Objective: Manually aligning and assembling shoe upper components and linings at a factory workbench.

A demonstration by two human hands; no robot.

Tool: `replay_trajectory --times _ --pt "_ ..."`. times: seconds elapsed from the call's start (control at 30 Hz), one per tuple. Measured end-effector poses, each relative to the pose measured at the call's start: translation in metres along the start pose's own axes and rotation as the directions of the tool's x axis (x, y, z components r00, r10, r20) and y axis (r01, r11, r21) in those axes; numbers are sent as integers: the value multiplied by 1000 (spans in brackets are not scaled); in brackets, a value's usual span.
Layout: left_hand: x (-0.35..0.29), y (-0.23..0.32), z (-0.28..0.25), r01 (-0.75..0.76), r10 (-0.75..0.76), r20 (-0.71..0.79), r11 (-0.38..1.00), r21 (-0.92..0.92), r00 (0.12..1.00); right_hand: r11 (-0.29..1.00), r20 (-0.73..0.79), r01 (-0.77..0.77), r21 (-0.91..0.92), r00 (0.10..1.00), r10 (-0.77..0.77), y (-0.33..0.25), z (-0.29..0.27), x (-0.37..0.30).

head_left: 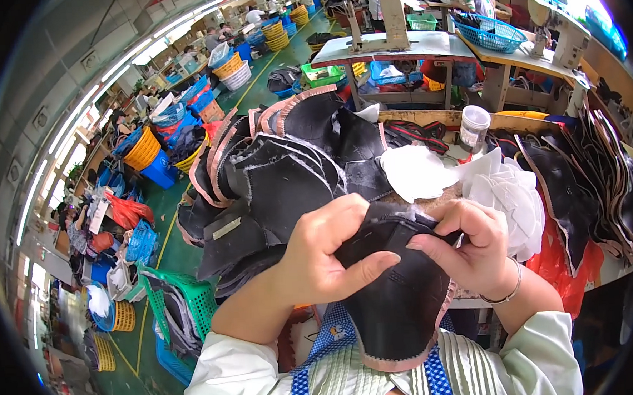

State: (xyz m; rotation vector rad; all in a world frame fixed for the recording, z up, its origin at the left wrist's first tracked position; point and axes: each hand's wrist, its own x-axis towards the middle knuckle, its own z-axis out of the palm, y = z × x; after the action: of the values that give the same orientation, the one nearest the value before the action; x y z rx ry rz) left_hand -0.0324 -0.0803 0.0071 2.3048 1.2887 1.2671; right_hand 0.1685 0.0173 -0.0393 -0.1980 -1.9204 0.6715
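While my left hand (326,250) pinches the upper edge of a black panel (401,300) between thumb and fingers, my right hand (471,246) grips that edge farther along, presumably to keep it steady between them. The panel hangs before my chest, its pink-trimmed end lowest. Beyond lie stacked black pieces (287,192) and white pieces (508,198), likely kept within reach; a whitish tub (474,126) stands farther back, perhaps out of the way.
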Motion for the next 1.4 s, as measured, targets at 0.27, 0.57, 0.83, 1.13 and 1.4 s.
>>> replay_trajectory --times 0.27,0.57,0.83,1.13,1.4 --pt "-3 -3 12 -17 39 -171 992 128 984 912 352 -342 224 901 252 8 -25 24" --pt "-23 -7 16 47 57 -351 959 279 935 971 656 -232 67 743 132 17 -54 32" --pt "-38 -17 8 19 162 -395 909 417 904 797 591 -603 19 650 477 22 -56 30" --pt "-20 -4 13 120 -114 -440 993 -13 891 896 749 -294 332 660 -61 51 -52 27" --pt "-9 3 10 -73 193 -287 921 382 938 977 616 -112 180 787 -23 9 -24 38"
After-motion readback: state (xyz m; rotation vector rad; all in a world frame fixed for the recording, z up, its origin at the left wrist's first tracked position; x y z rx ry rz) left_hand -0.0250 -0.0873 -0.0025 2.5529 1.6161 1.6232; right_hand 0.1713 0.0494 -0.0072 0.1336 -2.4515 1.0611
